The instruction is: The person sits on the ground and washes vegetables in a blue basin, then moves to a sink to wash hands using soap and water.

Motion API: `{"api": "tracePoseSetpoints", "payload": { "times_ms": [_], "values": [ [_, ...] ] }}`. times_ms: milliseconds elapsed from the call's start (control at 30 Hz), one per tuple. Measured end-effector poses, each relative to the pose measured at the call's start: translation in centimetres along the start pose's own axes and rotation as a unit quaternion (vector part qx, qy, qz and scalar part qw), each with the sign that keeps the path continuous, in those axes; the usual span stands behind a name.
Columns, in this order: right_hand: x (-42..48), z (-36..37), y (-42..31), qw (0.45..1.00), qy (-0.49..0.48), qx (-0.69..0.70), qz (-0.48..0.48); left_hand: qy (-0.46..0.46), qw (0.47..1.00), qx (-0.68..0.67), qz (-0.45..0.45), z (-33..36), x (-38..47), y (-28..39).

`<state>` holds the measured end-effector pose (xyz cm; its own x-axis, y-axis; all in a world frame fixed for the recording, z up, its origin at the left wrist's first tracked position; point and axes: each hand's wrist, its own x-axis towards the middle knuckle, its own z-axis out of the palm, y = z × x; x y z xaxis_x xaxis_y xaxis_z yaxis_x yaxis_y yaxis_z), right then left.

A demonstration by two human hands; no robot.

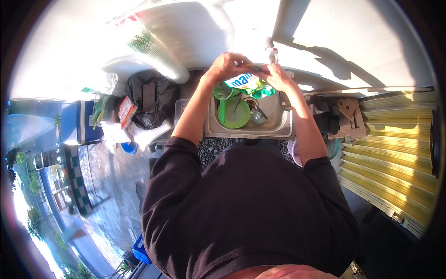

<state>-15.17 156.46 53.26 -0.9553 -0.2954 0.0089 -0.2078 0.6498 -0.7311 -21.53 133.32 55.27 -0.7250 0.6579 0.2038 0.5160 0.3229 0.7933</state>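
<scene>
Above a metal sink [280, 120], my left hand [228, 65] and my right hand [277, 76] hold the top edge of a green and white plastic refill pouch [248, 82] between them. The pouch bears printed writing and hangs tilted, its lower part crumpled. Below it in the sink lie a light green bowl or plate [240, 115], a green handled plastic dipper or strainer [222, 104] and a small clear ladle-like item [258, 117] near the drain. Whether the pouch is cut at the top cannot be seen.
A wall tap [273, 52] stands just behind my right hand. To the left are a long sleeve of stacked plastic cups [158, 50], a black plastic bag [151, 99] and a blue cooler box [82, 122]. At the right are torn cardboard [350, 120] and a yellow ribbed panel [393, 136].
</scene>
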Motion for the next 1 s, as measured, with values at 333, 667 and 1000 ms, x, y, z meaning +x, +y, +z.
{"api": "tracePoseSetpoints", "payload": {
  "times_ms": [333, 667, 1000],
  "values": [
    [-0.1, 0.0, 0.4, 0.999, -0.034, 0.018, 0.031, 0.002, 0.998, -0.067, 0.004, 0.8, -0.1, -0.2],
    [-0.3, -0.8, 0.4, 0.997, -0.054, -0.028, 0.054, -0.029, 0.986, -0.164, -0.020, 2.1, -0.3, -1.9],
    [-0.5, 0.9, 1.3, 0.993, -0.084, 0.052, 0.070, 0.020, 0.927, -0.364, -0.092, 2.0, -1.1, -0.5]
  ]
}}
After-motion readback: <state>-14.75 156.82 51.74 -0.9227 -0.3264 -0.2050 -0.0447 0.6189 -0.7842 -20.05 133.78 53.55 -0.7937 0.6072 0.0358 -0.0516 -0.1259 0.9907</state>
